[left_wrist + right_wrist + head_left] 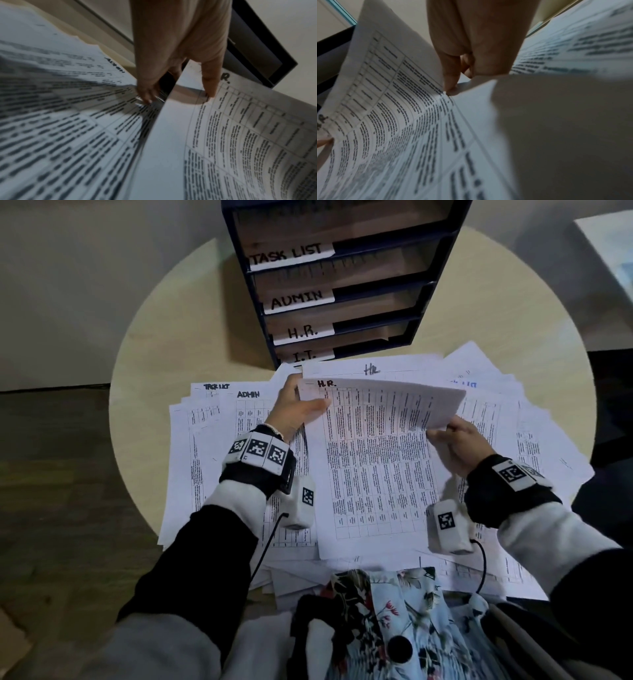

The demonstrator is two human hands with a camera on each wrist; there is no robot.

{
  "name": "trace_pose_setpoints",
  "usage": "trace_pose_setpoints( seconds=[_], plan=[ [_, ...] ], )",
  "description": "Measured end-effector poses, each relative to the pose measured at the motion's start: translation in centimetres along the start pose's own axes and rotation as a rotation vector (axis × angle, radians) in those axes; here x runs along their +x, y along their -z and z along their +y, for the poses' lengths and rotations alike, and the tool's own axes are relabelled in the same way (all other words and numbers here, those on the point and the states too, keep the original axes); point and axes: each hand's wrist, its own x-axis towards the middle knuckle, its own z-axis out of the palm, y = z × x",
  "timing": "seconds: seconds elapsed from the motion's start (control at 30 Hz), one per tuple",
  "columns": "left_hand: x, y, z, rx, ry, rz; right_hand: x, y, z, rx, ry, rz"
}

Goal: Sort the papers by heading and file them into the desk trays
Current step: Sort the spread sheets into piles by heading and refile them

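A printed sheet headed "H.R." [373, 446] is held above the paper pile, its far right corner curling over. My left hand [296, 405] pinches its top left edge, thumb on the printed side [210, 86]. My right hand [452, 440] pinches the sheet's right edge [452, 86]. Beneath lie other sheets: one headed "ADMIN" [248, 412], one "TASK LIST" [216, 387], another "HR" [371, 369]. The dark blue tray stack [431, 292] stands behind the pile, with labels TASK LIST [291, 254], ADMIN [297, 298], H.R. [303, 332] and I.T. [305, 356].
The papers spread over most of the near half of a round pale wooden table [164, 344]. A floral garment [394, 621] lies at the near edge, on my lap. Wood floor [51, 474] is to the left.
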Motion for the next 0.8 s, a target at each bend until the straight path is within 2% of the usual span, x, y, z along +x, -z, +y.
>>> trace_pose_setpoints(
  seconds=[0.07, 0.17, 0.23, 0.33, 0.47, 0.57, 0.7, 0.8],
  plan=[
    [-0.2, -0.1, -0.3, -0.085, 0.012, -0.044, 0.1, 0.1, 0.1, 0.027, 0.012, -0.01],
    [-0.5, -0.6, -0.5, -0.032, -0.006, -0.052, 0.3, 0.1, 0.3, 0.048, 0.025, -0.013],
    [-0.5, -0.6, -0.4, 0.025, -0.04, 0.001, 0.7, 0.0, 0.3, -0.142, 0.039, 0.023],
    [-0.3, 0.0, 0.8, 0.129, -0.103, 0.175, 1.9, -0.3, -0.4, -0.552, 0.13, 0.048],
    [-0.1, 2.2, 3.2, 0.176, -0.182, 0.382, 3.3, -1.3, -2.4, -0.735, 0.232, 0.174],
    [0.1, 4.3, 4.7, 0.284, -0.265, 0.518, 4.6, -1.9, -4.3, -1.03, 0.19, 0.21],
    [0.3, 5.7, 5.5, 0.402, -0.313, 0.57, 5.5, -2.7, -5.5, -1.318, 0.056, 0.15],
    [0.3, 5.9, 5.5, 0.419, -0.343, 0.604, 5.4, -2.7, -5.0, -1.372, 0.173, 0.208]
  ],
)
